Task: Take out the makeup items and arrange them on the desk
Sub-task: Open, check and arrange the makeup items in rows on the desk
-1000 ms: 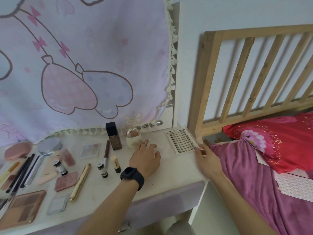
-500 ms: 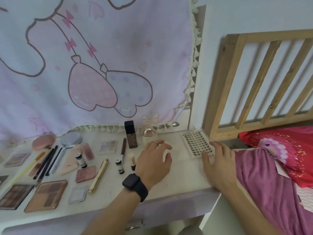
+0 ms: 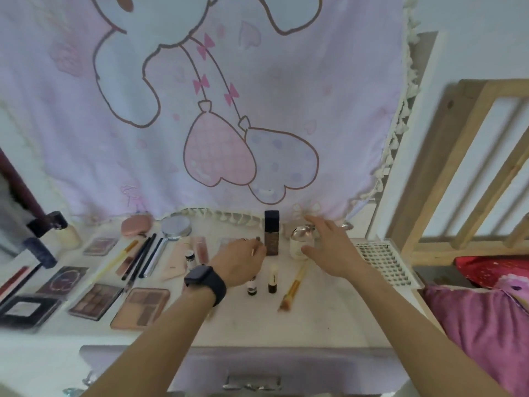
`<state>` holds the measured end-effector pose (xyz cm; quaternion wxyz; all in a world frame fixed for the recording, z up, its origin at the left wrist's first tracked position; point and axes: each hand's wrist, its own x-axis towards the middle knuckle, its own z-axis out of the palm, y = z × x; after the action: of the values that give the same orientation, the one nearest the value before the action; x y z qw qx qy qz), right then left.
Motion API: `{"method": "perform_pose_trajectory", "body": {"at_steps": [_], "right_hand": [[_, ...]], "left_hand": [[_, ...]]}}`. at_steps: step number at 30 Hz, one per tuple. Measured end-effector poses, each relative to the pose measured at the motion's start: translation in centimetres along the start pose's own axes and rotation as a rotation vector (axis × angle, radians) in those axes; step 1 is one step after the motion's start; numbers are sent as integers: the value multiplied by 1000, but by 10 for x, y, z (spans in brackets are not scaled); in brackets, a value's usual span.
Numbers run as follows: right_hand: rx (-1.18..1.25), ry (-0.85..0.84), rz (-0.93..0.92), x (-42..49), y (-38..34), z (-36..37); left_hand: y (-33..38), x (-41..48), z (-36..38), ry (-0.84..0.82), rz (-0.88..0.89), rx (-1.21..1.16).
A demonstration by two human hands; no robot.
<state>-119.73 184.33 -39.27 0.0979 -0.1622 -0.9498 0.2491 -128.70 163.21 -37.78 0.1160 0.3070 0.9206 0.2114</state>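
Care matters near the counter's [image 3: 329, 316] back edge: the right hand [image 3: 329, 249], spread and empty, hovers at the white dome-topped bottle [image 3: 296, 245], the left hand [image 3: 239, 263] curls, contents unclear, beside the dark-capped brown bottle [image 3: 271, 239], so best grip low without toppling either.

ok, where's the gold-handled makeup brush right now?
Head view, centre-right of the white desk: the gold-handled makeup brush lies flat right of the cream-and-black tube, below the right hand, bristles toward the front edge.
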Motion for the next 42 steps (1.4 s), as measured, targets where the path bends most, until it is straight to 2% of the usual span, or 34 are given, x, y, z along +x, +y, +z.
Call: {"method": "perform_pose_trajectory", "body": {"at_steps": [3, 10, 14, 16, 19, 22, 27, 31, 36, 42], "right_hand": [[-17, -19, -11, 7, 1, 11], [38, 146, -59, -4, 2, 15], [373, 341, 31, -34, -14, -5], [589, 378, 68, -54, -27, -16], [849, 358, 55, -84, -46, -25], [961, 321, 55, -105, -57, -23], [891, 233, 69, -125, -55, -19], [733, 136, 38, -140, -45, -11], [732, 97, 44, -151, -39, 9], [704, 41, 60, -157, -52, 24]], "left_hand": [[-3, -3, -1, -100, -33, -92], [-11, 0, -1, -179, -91, -220], [-14, 1, -10, 14, 58, -201], [-5, -8, -18, 103, 150, -318], [18, -30, -30, 39, 245, -616], [32, -46, -29, -28, 337, -719], [22, -67, -10, 22, 354, -702], [9, -87, 12, -44, 277, -763], [-1, -96, 23, -93, 228, -735], [11, -111, 38, 29, 231, -661]]}}
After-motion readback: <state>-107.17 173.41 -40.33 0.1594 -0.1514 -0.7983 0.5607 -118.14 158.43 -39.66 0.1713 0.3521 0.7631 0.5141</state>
